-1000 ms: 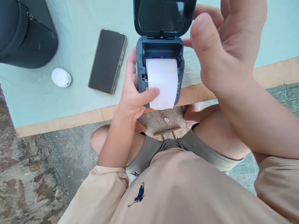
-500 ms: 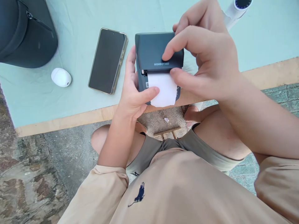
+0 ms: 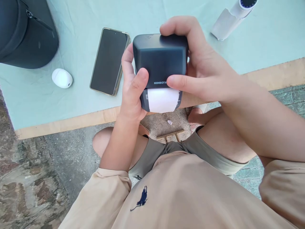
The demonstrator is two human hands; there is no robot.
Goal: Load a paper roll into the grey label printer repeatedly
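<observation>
Between my two hands sits a dark label printer (image 3: 160,65) marked NIIMBOT, raised over the table's near edge. Its lid is down, and a strip of white label paper (image 3: 164,100) sticks out below the lid toward me. My left hand (image 3: 133,86) grips the printer's left side, thumb on the front of the lid. My right hand (image 3: 202,66) wraps the right side, with its fingers over the far top edge and its thumb beside the brand name. The fingers behind the printer are hidden.
On the pale green tablecloth (image 3: 81,19) lie a phone (image 3: 109,62) and a white earbud case (image 3: 62,78). A black zippered case (image 3: 26,35) stands at the far left. At the upper right is a white cylindrical device (image 3: 230,22) with a dark display.
The printer's raised lid has come down over the paper roll opening. My right hand has moved from pinching above the lid to gripping the printer's side; my left thumb has left the paper for the lid.
</observation>
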